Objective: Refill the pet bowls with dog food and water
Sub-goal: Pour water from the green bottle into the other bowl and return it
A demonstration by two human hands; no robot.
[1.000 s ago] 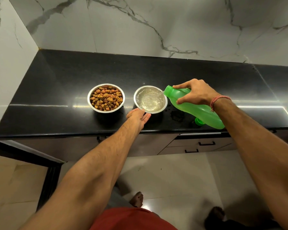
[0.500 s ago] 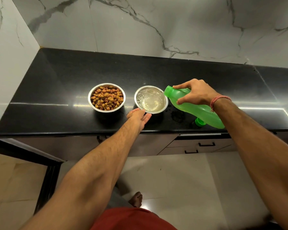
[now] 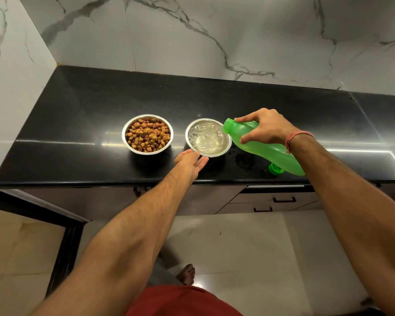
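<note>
Two steel bowls stand side by side on the black counter [image 3: 78, 124]. The left bowl [image 3: 125, 142] is heaped with brown kibble. The right bowl [image 3: 228, 148] holds rippling water. My right hand [image 3: 263, 128] grips a green plastic bottle [image 3: 269, 151], tipped so its open mouth is over the right bowl's rim, and water streams in. My left hand [image 3: 191, 161] rests with straight fingers against the near side of the water bowl.
The bottle's green cap [image 3: 274, 168] lies on the counter near the front edge, under the bottle. Wet spots [image 3: 244, 159] darken the counter right of the water bowl. Marble walls enclose the back and left. Drawers with black handles [image 3: 281, 199] sit below.
The water level in the right bowl has risen a little as pouring continues. Both hands and the bottle have stayed in place.
</note>
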